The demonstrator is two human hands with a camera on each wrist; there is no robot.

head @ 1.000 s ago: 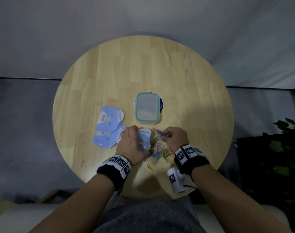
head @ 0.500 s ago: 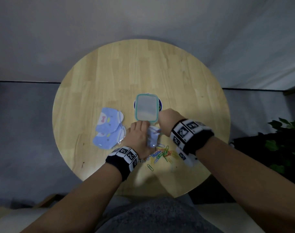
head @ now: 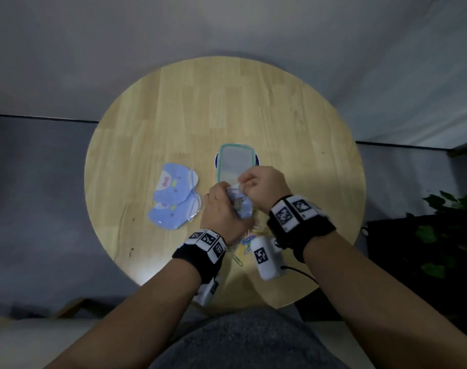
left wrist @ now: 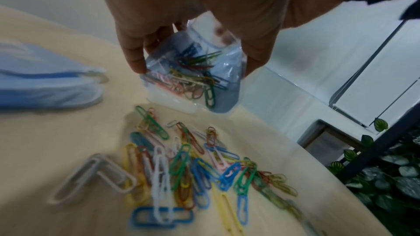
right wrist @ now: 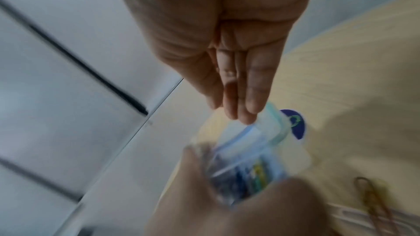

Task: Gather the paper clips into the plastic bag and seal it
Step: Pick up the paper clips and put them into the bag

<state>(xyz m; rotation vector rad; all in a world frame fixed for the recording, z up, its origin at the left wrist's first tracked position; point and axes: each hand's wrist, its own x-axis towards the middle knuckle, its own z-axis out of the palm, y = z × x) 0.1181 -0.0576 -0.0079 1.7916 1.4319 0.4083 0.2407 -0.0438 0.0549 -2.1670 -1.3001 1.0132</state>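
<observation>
Just above the loose pile, my left hand (head: 221, 211) grips the plastic bag (head: 241, 207), fingers (left wrist: 134, 49) and thumb curled round its sides, holding it off the round wooden bench (head: 293, 134). From the left wrist view the bag (left wrist: 200, 76) hangs directly over the pile, already holding a tangle of coloured clips, its bottom corner close to the wood. My right hand (head: 264, 187) meets the bag's mouth from the side nearer the teal-rimmed container (head: 236, 166); its fingertips (right wrist: 240, 112) are bunched together at the top edge of the bag, though blur keeps me from telling whether they pinch the plastic or a clip.

Under the bag, the remaining paper clips (left wrist: 193, 171) lie scattered on the bench in green, blue, yellow, white, pink and brown, with a larger grey clip (left wrist: 90, 177) at the pile's left edge. Seen from the head camera, most of the pile (head: 247, 239) is hidden between my two wrists.

Beyond the bag stands the clear, teal-rimmed container, sitting on a dark blue round disc (right wrist: 295, 125). To the left of the bag, well apart from the clips, lie two pale blue baby socks (head: 173, 195) in clear wrapping, one overlapping the other. Right of the bench, green leaves (head: 445, 235) show against a dark stand.
</observation>
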